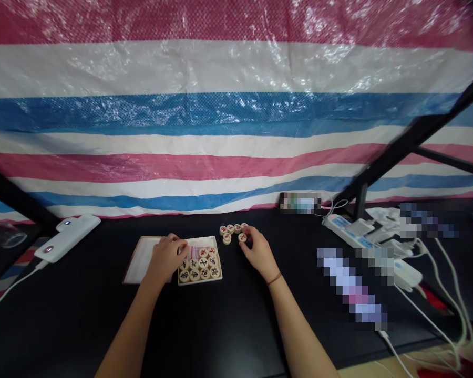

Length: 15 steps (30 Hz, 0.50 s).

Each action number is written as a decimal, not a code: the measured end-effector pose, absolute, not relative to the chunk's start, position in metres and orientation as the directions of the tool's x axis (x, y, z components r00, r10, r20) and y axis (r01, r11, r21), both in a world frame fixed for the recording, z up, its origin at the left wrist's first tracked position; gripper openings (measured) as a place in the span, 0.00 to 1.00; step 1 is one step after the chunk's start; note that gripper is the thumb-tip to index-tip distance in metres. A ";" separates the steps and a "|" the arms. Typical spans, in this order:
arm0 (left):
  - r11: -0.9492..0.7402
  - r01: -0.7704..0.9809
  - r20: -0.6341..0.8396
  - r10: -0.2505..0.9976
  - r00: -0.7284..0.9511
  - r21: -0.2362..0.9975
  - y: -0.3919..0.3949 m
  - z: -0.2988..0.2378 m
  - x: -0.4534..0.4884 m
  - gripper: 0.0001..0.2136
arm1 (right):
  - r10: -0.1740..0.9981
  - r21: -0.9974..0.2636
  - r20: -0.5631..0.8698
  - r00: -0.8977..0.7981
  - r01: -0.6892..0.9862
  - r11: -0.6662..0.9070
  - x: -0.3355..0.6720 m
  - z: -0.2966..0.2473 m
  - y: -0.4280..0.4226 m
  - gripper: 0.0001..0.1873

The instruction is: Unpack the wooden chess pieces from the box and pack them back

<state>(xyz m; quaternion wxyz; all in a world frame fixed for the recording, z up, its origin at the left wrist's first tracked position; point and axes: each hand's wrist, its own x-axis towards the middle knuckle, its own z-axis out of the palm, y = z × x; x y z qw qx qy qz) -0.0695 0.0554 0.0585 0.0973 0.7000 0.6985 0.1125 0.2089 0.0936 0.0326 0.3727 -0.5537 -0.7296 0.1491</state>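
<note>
A shallow white box (pixel 200 284) holds round Chinese chess pieces (pixel 204 274), most with black characters and a couple with red ones near the top right. Over its left edge is my left hand (pixel 166 258), fingers curled together; what they hold, if anything, is hidden. The box's opened lid (pixel 141 261) lies to the left, partly under that hand. To the right of the box, several red-marked pieces (pixel 230 229) sit on the table. My right hand (pixel 259 253) has thumb and fingers closed around one red-marked chess piece (pixel 242 238) at the table surface.
The black table (pixel 205 331) runs back to a striped plastic sheet (pixel 220 163). A white device with a cable (pixel 73 239) lies at left. At right are a power strip (pixel 350 233) with plugs and cables, a blurred phone-like item (pixel 350 286), and another blurred item (pixel 299 203).
</note>
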 end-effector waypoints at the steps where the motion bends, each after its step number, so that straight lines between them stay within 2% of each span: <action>1: 0.009 0.964 0.006 1.000 -0.011 0.267 0.056 0.057 -0.067 0.12 | 0.930 -0.620 0.345 -0.125 0.714 0.326 0.211 0.029 0.095 0.13; 4: 0.053 0.977 -0.023 0.999 -0.049 0.206 0.055 0.057 -0.059 0.13 | 0.932 -0.581 0.313 -0.181 0.740 0.339 0.208 0.022 0.097 0.05; 7: 0.082 0.977 -0.046 0.996 -0.075 0.197 0.055 0.059 -0.056 0.12 | 0.916 -0.559 0.334 -0.223 0.736 0.383 0.205 0.022 0.097 0.04; 10: 0.059 0.973 -0.026 0.998 -0.054 0.222 0.054 0.062 -0.055 0.10 | 0.895 -0.565 0.411 -0.172 0.723 0.398 0.203 0.029 0.093 0.04; 12: 0.032 0.958 0.007 0.999 -0.036 0.286 0.053 0.065 -0.053 0.07 | 0.866 -0.587 0.476 -0.154 0.677 0.443 0.196 0.038 0.087 0.05; 15: -0.025 0.838 0.069 0.998 -0.015 0.545 0.051 0.071 -0.045 0.06 | 0.792 -0.594 0.548 -0.272 0.540 0.596 0.174 0.050 0.072 0.10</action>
